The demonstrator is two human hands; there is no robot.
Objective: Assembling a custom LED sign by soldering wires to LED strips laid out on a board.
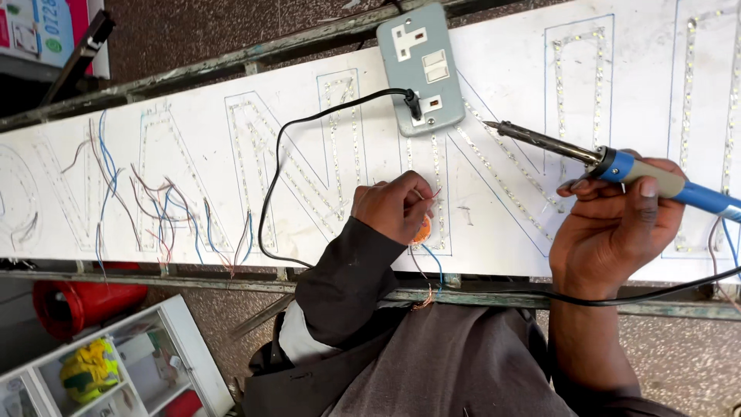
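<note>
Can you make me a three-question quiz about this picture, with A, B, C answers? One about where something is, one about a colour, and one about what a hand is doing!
1. Where does the grey socket box lie?
A. on the white sign board
B. on the floor
C. in the person's lap

2. What colour is the soldering iron handle?
A. red
B. blue
C. green

3. What is the right hand doing?
A. resting flat and empty
B. holding the soldering iron
C. pressing a switch

Answers:
1 A, the box sits on the board, at its far edge.
2 B, the grip shows blue beyond the fingers.
3 B, the fingers wrap around the handle, while the left hand pinches thin wires over the board.
</note>
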